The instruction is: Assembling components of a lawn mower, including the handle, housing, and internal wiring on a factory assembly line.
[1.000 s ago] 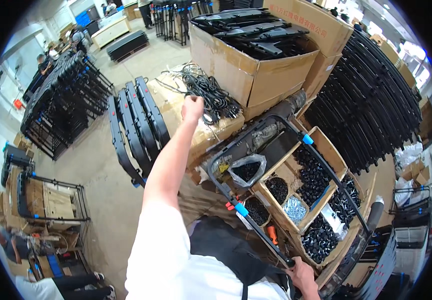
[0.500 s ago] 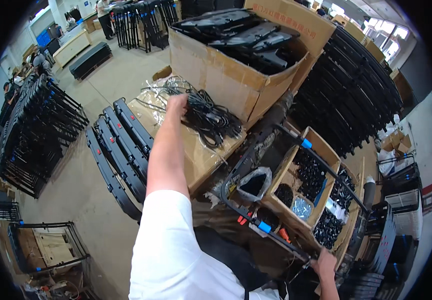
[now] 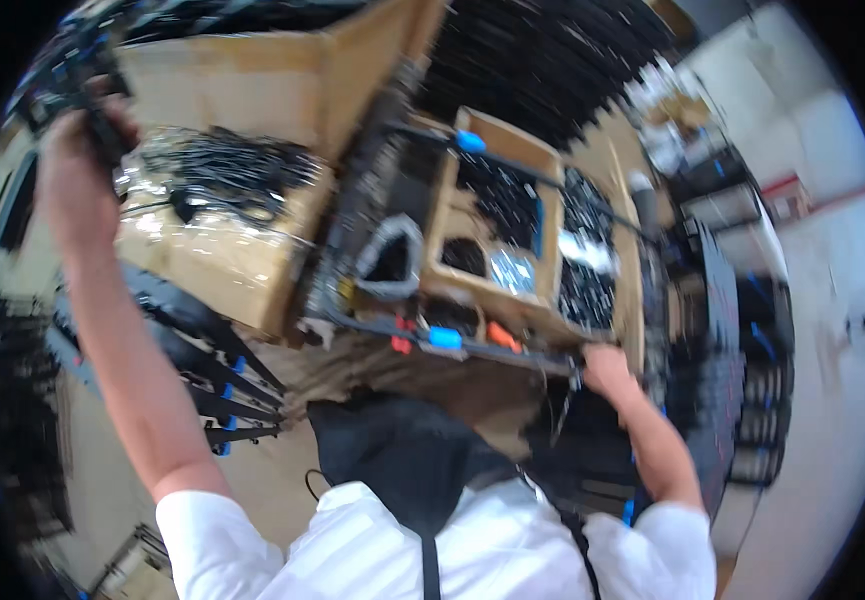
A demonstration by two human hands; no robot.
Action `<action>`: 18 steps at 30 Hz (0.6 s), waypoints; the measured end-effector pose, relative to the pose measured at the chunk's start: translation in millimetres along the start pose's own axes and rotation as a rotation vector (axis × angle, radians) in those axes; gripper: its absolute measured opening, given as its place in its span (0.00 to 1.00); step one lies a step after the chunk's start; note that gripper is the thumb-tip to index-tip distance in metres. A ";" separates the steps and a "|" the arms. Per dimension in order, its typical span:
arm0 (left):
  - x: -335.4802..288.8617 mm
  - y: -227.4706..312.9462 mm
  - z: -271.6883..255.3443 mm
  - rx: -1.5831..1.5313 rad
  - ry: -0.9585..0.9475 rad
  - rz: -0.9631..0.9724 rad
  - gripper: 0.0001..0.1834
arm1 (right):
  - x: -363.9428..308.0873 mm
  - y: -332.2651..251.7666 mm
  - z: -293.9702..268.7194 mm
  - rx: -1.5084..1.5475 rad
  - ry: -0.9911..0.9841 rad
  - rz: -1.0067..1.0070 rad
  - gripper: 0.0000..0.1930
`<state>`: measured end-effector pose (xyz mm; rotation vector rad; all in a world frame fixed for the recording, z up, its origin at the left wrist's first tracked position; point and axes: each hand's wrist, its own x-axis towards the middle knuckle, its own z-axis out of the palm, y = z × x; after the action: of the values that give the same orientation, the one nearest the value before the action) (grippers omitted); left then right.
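Raised at the far left, my left hand [image 3: 87,160] is closed around a dark bundle [image 3: 102,130] that looks like black cable, smeared by motion. Beside it, a pile of black cables [image 3: 232,165] lies on clear plastic over a flat cardboard box [image 3: 202,265]. My right hand [image 3: 607,368] is closed on the near right corner of a black tubular frame [image 3: 537,358] fitted with blue sleeves [image 3: 443,338]. That frame lies across a wooden tray [image 3: 552,312] whose compartments hold small black parts and a clear bag.
Behind the cables stands a large open cardboard box [image 3: 222,90]. A lined bin [image 3: 389,258] sits left of the tray. Long black panels [image 3: 192,320] lean below the flat box. Dark stacked parts [image 3: 542,60] rise at the back, and more stand along the right [image 3: 712,300].
My left hand has left the cable pile, moving left with a dark bundle in it. The view has swung, shifting the scene left and up. My right hand stays on the frame's corner.
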<state>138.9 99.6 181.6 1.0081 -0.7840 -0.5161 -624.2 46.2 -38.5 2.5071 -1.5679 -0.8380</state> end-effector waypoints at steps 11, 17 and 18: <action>-239.5 -74.1 176.5 -0.016 -0.394 -0.378 0.11 | -11.6 -11.4 -8.3 0.091 0.102 0.019 0.08; -324.8 -163.3 193.5 0.242 -0.778 -0.411 0.15 | -13.9 -12.8 -6.1 -0.011 0.092 0.072 0.06; -334.6 -173.7 196.7 0.266 -0.804 -0.464 0.16 | -11.8 -8.9 4.0 -0.097 -0.008 0.067 0.05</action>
<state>-229.1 149.0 -25.7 1.2451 -1.3606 -1.2878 -622.7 61.5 -40.0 2.3743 -1.5641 -0.8935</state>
